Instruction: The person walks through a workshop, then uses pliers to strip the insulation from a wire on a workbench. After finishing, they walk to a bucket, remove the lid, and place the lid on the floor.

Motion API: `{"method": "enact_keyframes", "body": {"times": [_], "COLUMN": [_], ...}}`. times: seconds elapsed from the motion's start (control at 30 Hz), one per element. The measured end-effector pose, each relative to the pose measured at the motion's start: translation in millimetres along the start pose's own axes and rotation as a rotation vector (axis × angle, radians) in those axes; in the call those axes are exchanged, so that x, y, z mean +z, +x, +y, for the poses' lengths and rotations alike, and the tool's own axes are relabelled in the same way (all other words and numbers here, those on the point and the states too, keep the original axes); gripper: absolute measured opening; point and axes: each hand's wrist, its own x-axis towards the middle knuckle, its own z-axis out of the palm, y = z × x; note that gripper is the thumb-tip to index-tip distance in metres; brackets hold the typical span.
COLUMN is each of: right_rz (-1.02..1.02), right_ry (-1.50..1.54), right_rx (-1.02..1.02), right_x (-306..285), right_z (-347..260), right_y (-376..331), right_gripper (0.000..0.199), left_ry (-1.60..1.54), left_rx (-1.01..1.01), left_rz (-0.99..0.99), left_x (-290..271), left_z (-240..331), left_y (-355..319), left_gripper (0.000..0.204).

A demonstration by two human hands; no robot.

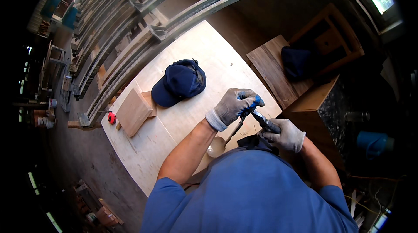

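Observation:
My left hand (237,104), in a grey glove with blue-coated fingertips, is closed in a pinch over the near right part of the pale tabletop (217,54). Below its fingers hangs a ladle-like thing (216,147) with a round pale bowl; its thin dark handle runs up to the pinched fingertips. My right hand (285,134), gloved too, is closed around a dark hand tool (266,123) with a silvery upper part, whose exact kind I cannot make out. The tool's tip points toward the left fingertips. Small dark bits lie on the table beneath.
A navy cap (180,80), wooden blocks (136,111) and a red tape measure (112,117) lie on the table. Metal clamp bars (191,13) rise along its far left side. To the right stand a wooden chair (326,37), a cabinet (311,100) and a blue jug (371,143).

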Motion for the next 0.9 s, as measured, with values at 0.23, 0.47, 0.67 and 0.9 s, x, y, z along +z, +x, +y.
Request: {"method": "enact_keyframes", "body": {"times": [0.23,0.47,0.67,0.9], "right_rz": [-0.169,-0.147,0.04,0.108], "right_ry": [0.215,0.245,0.106,-0.015], "right_rx": [-0.041,-0.024,-0.178,-0.037], "right_x": [2,-2,-2,-7], "right_z": [11,18,27,-1], "right_y": [15,27,22,17], "right_gripper": [0.024,0.032,0.028,0.028], "left_ry": [-0.043,-0.067,0.004,0.08], "left_rx": [0.078,-0.004,0.02,0.031], "left_rz": [0.005,0.05,0.07,0.113], "left_x": [-2,-1,-12,-12], "left_z": [-5,4,11,11], "left_y": [5,4,3,5], "left_gripper": [0.031,0.033,0.031,0.028]}}
